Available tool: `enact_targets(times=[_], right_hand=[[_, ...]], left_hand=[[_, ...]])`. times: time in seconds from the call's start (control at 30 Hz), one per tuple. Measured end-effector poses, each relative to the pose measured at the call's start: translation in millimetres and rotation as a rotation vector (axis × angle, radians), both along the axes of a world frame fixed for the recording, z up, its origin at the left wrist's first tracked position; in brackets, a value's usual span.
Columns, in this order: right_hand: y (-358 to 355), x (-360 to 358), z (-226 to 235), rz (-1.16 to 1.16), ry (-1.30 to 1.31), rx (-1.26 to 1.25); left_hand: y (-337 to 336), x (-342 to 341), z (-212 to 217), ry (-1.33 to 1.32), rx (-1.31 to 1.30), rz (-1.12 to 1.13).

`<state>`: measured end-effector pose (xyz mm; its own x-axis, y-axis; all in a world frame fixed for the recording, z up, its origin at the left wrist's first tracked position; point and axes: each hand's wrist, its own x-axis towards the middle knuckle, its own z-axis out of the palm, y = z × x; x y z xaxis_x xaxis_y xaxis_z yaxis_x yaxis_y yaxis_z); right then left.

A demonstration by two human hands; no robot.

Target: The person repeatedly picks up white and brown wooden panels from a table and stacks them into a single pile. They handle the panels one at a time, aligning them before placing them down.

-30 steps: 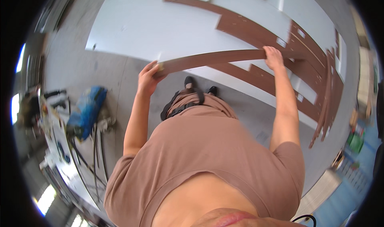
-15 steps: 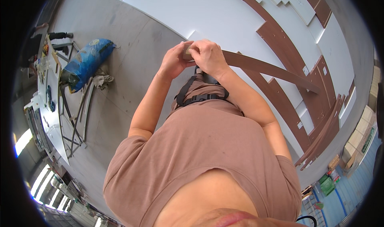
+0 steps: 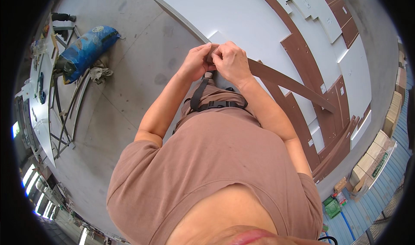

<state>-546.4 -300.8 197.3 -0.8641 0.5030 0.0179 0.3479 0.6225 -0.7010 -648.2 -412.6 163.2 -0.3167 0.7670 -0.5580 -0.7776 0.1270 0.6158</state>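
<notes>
A long, narrow brown board (image 3: 289,84) slants from my hands down to the right, its far end over other brown boards. My left hand (image 3: 196,64) is closed round the near end of this board, thumb on top and fingers beneath. My right hand (image 3: 232,64) is curled over the same end, thumb and fingertips pinched together against the board's face. What those fingertips pinch, if anything, is hidden behind the hand. Both hands are close together in front of my waist.
Large white panels (image 3: 225,16) lie ahead and to the right, with several brown boards (image 3: 302,55) on them. A blue sack (image 3: 91,46) lies at the left beside a metal frame (image 3: 65,124). Stacked cartons (image 3: 371,152) stand at the far right.
My view has shifted a little, and the surroundings sit differently in it. The pale patch at the board's end is now covered by my right hand. Both hands remain at that end.
</notes>
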Motion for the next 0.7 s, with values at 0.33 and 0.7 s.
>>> enact_targets(times=[0.33, 0.7], right_hand=[[30, -1, -18, 0.001, -0.011, -0.254], [7, 10, 4, -0.03, -0.061, -0.307]], left_hand=[[-12, 13, 19, -0.132, -0.021, 0.021], [-7, 8, 17, -0.052, 0.005, 0.058]])
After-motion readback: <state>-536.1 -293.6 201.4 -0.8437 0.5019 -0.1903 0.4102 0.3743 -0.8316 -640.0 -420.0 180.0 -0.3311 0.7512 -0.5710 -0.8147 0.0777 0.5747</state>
